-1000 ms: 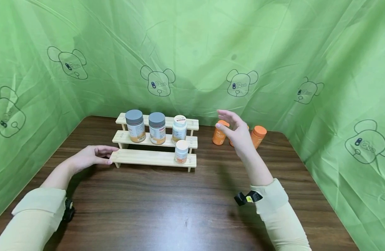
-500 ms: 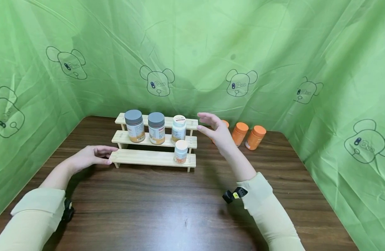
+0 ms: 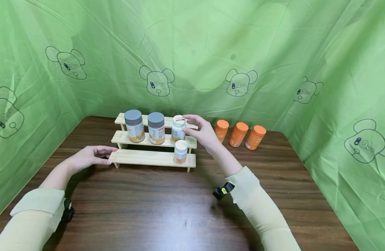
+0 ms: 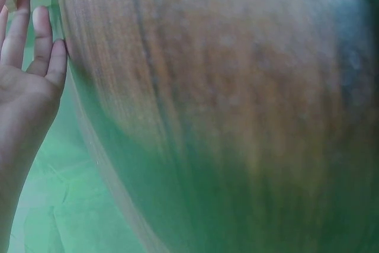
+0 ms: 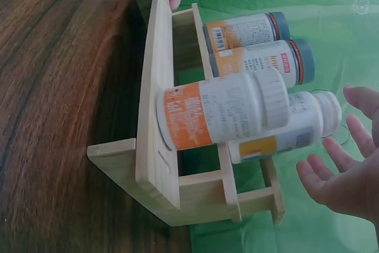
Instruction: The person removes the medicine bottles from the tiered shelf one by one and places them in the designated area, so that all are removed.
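Observation:
A three-step wooden display rack (image 3: pixel 142 157) stands on the table. My left hand (image 3: pixel 87 159) holds the left end of its lowest step, thumb at the front corner and fingers behind. Two grey-lidded bottles (image 3: pixel 156 128) and a white bottle (image 3: pixel 178 134) stand on the middle step. On the lowest step, near its right end, is a smaller white bottle (image 5: pixel 219 111). My right hand (image 3: pixel 202 133) is at the right of the middle-step white bottle, thumb and fingers spread apart around its upper side. In the right wrist view the fingers (image 5: pixel 340 155) are loosely bent, holding nothing.
Three orange bottles (image 3: pixel 238 134) stand in a row on the dark wooden table (image 3: pixel 142 209), right of the rack. Green curtains (image 3: pixel 192 52) with bear-head drawings hang behind and at both sides. Each wrist wears a small black camera (image 3: pixel 223 190).
My right hand has moved left from over the orange bottles to the white bottle on the rack, leaving all three orange bottles in view. The left hand stays at the rack's end.

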The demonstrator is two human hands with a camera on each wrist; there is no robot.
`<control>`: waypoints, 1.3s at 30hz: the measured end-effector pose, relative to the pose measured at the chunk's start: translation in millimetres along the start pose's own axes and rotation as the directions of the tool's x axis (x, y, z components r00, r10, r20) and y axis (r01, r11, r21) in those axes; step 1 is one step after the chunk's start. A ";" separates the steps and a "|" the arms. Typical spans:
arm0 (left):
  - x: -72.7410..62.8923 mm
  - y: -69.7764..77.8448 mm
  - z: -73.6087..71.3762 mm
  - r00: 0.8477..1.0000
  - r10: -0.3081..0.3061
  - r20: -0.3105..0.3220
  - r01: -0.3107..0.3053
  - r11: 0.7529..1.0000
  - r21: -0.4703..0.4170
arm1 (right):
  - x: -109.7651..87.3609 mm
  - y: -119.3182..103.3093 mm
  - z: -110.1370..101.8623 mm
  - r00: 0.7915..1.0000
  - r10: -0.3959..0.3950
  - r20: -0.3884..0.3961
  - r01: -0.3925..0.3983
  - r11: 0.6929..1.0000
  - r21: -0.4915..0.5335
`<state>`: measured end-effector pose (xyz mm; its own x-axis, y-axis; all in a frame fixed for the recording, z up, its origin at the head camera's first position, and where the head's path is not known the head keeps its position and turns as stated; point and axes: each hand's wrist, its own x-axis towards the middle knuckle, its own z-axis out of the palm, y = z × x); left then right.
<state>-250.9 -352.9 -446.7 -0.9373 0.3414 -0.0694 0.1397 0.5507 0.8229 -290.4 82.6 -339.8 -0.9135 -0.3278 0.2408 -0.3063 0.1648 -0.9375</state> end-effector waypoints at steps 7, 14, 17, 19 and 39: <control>-0.1 2.0 1.0 1.000 -0.006 0.017 0.007 1.000 -0.026 | 8.5 3.1 8.1 1.000 -0.002 -0.001 0.002 1.000 -0.013; -1.5 0.7 0.0 1.000 -0.008 0.011 0.008 1.000 0.001 | 16.2 4.9 14.9 1.000 -0.017 -0.022 0.017 0.999 -0.028; -2.0 0.1 -0.1 1.000 -0.008 0.008 0.008 1.000 0.003 | 17.8 6.6 16.4 0.999 -0.023 -0.040 0.022 0.999 -0.026; -2.1 0.5 0.3 1.000 -0.008 0.007 0.008 1.000 0.001 | 17.8 6.4 17.2 0.998 -0.025 -0.051 0.024 0.999 -0.025; -2.2 4.1 1.2 1.000 -0.009 0.012 0.009 1.000 -0.004 | 15.9 -0.5 5.1 0.997 -0.012 -0.073 0.009 0.999 -0.040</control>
<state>-247.9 -350.5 -443.8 -0.9347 0.3455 -0.0839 0.1296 0.5509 0.8245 -303.4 72.5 -336.8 -0.9269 -0.2610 0.2696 -0.3249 0.1988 -0.9246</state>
